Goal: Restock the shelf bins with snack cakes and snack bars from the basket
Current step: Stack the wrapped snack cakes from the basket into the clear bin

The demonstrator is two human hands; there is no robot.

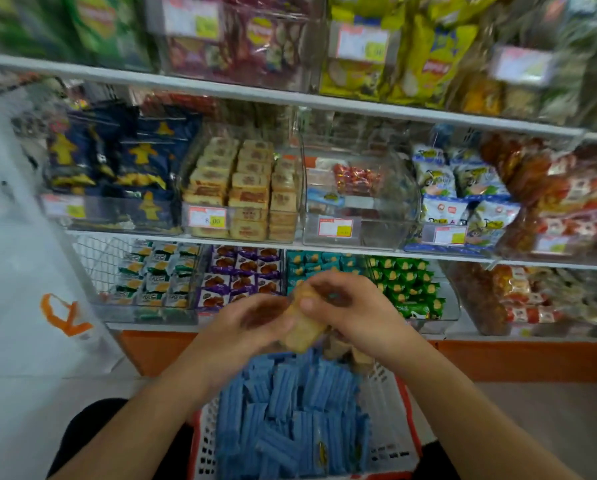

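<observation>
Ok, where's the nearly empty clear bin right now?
In the head view, the clear bin sits on the middle shelf, right of centre, between the tan snack cakes and the white-and-blue packets.

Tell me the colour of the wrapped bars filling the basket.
Light blue wrapped bars, piled in the white basket with its red rim; clearest in the head view.

A white plastic bag (pixel 30 271) with an orange mark hangs at the left, beside the shelves.

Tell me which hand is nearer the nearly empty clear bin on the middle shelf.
Right. The right hand sits almost directly below the clear bin; the left hand is further left and slightly lower. Both hold a tan snack pack.
</observation>
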